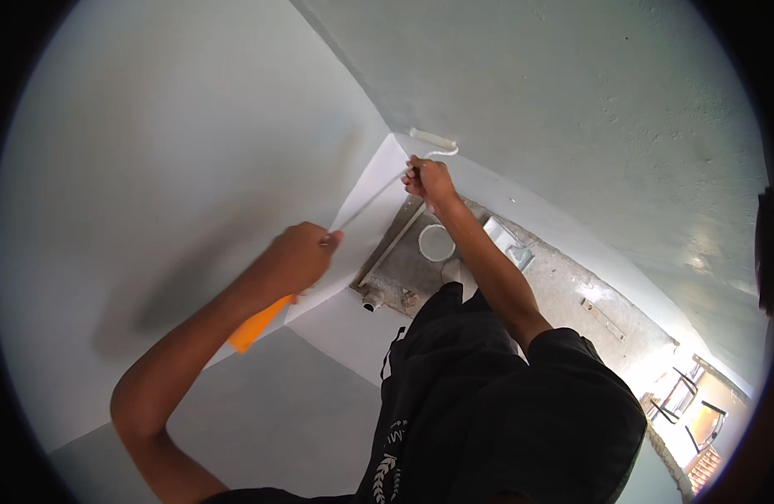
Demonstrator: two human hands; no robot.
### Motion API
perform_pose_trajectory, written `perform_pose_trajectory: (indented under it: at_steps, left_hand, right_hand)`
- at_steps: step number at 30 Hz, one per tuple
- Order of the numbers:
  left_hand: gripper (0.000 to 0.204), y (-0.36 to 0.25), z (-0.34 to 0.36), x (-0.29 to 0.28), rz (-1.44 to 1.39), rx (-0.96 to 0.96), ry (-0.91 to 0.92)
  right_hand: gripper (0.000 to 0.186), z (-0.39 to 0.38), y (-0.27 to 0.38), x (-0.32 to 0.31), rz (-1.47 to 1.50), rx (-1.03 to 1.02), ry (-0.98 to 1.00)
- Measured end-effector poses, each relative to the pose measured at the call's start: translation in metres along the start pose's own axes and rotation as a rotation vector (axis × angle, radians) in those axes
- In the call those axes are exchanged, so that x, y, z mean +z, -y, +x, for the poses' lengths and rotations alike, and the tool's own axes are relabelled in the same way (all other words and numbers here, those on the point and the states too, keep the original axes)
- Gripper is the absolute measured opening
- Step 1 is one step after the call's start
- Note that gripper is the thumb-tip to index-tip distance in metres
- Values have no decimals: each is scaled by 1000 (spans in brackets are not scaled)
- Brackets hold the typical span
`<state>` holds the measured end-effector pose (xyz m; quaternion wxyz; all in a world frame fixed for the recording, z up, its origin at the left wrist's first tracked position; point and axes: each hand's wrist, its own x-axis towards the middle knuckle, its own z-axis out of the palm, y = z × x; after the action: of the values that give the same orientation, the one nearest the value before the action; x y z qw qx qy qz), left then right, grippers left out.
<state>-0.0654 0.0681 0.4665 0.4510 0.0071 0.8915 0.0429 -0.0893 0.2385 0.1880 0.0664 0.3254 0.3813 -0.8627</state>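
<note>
We count two bare hands: one left hand [301,256] and one right hand [431,183]. We see one paint roller [433,139] with one orange handle [258,328]. On the floor we find one round white container [437,243], one pale tray [497,231] to its right, one pipe stub [372,301] left, and one flat strip [604,319] farther right.

Bare concrete floor [563,290], grey and stained, ran below, patchy toward brighter side. Short open-ended pipe stub [372,301] sat at floor's near left corner, dark mouth showing; small brownish lump [410,298] lay near it. Long thin pale strip [393,244] stretched along left floor edge. Flat pale bar [604,319], level-like, lay diagonally farther right. Dark metal-looking frames [674,396] stood in glare at lower right, above reddish ribbed object [703,469], too small to identify.
</note>
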Motion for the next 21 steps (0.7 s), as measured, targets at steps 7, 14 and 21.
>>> perform_pose_trajectory:
  at_steps: [7, 14, 21]
  left_hand:
    - [49, 13, -108, -46, 7, -181, -130]
    - [52, 16, 56, 15, -44, 72, 31]
    - [37, 52, 166, 215, -765, 119, 416]
  right_hand:
    - [23, -70, 52, 66, 130, -127, 234]
    - [18, 37, -31, -9, -67, 47, -125]
    - [60, 45, -142, -149, -405, 319, -17]
